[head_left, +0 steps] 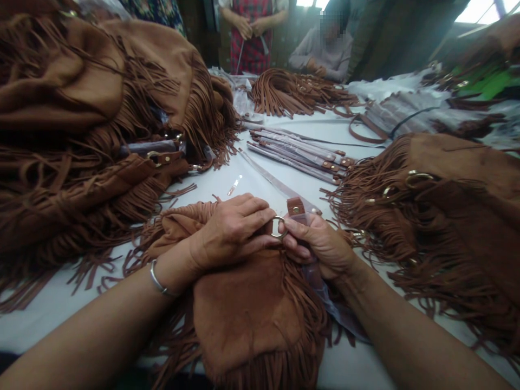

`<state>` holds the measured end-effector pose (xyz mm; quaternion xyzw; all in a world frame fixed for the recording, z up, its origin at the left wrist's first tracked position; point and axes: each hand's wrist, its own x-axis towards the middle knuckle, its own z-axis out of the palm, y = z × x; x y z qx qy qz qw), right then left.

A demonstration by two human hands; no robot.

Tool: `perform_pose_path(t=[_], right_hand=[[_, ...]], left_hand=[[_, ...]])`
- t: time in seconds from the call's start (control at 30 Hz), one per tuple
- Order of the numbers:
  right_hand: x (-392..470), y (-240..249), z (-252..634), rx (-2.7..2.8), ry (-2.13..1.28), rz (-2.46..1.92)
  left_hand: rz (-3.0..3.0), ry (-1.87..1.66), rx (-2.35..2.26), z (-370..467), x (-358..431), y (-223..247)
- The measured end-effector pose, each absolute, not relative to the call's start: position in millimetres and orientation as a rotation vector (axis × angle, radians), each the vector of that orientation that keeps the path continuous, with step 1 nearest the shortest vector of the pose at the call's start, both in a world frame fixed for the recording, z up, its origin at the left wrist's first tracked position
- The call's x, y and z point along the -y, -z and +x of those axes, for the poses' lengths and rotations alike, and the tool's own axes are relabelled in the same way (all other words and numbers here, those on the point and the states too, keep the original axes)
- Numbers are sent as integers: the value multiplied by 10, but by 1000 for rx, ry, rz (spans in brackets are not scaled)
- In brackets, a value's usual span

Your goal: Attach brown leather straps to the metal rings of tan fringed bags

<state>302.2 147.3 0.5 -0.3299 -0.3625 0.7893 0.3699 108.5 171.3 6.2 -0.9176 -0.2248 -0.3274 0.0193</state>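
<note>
A brown suede bag with long fringe lies at the table's near edge, below both hands. My left hand is closed at its top edge, beside a metal ring. From the other side, my right hand pinches a plastic-wrapped leather strap near the same ring. The strap's end shows a brass-coloured snap and points away from me. Its wrapped length trails under my right wrist. Whether the strap passes through the ring cannot be made out.
Fringed bags pile high at the left, and another bag lies at the right. Several wrapped straps rest mid-table, with a fringe bundle behind. A small metallic strip lies nearby. Two people are across the table.
</note>
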Motion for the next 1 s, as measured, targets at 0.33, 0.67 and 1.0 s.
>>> perform_pose_path(t=[0.33,0.67,1.0], right_hand=[[-1459,-6,3010,920,-1984,-899],[-1469,48,3010,886,-2078,-824],[-1482,68,2992,832,-2088,-769]], left_hand=[[-2872,1198,828,1080,-1723,-19],[-2994,1154,837,1078,-1697,-84],[-2864,1347,884,1075,-1707,-32]])
